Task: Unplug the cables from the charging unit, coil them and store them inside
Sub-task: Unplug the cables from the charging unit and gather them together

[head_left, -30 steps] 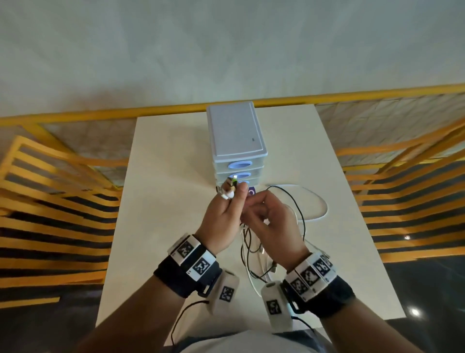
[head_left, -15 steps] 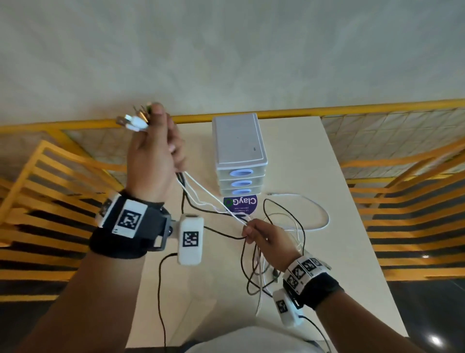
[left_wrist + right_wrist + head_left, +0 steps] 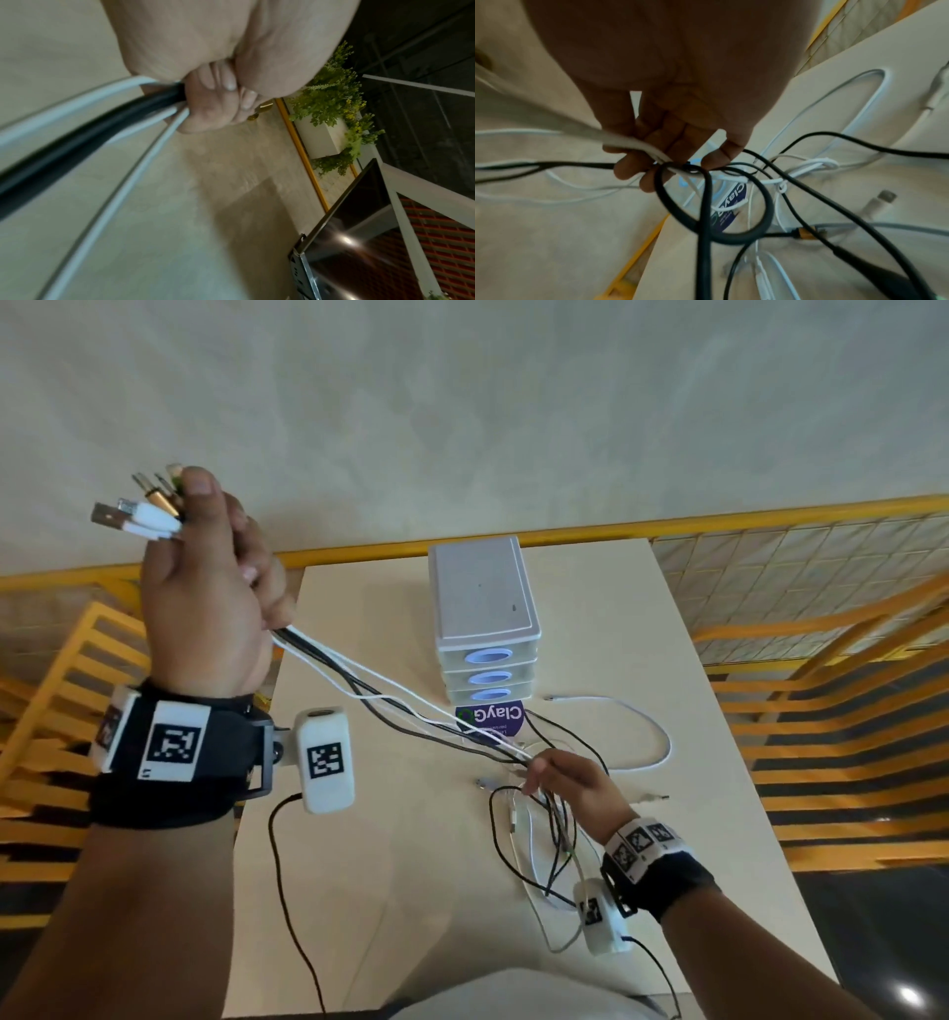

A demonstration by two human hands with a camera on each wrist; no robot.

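My left hand (image 3: 205,588) is raised high at the left and grips a bundle of black and white cables (image 3: 390,706). Their plug ends (image 3: 149,505) stick out above my fist. In the left wrist view my curled fingers (image 3: 218,95) close round the cables (image 3: 102,125). The strands run taut down to my right hand (image 3: 560,773), which pinches them just above the table. Its fingers (image 3: 639,168) hold the cables (image 3: 706,203) in the right wrist view. Loose loops (image 3: 539,839) lie under it. The white three-drawer unit (image 3: 485,618) stands shut behind.
The cream table (image 3: 359,891) holds a white cable loop (image 3: 647,737) to the right of the unit and a round purple sticker (image 3: 490,719) before it. Yellow slatted chairs (image 3: 842,711) flank the table and a yellow rail (image 3: 719,521) runs behind.
My left hand rose from in front of the unit up to the left, pulling the plug ends away and the cables taut. My right hand stayed low, holding the strands.
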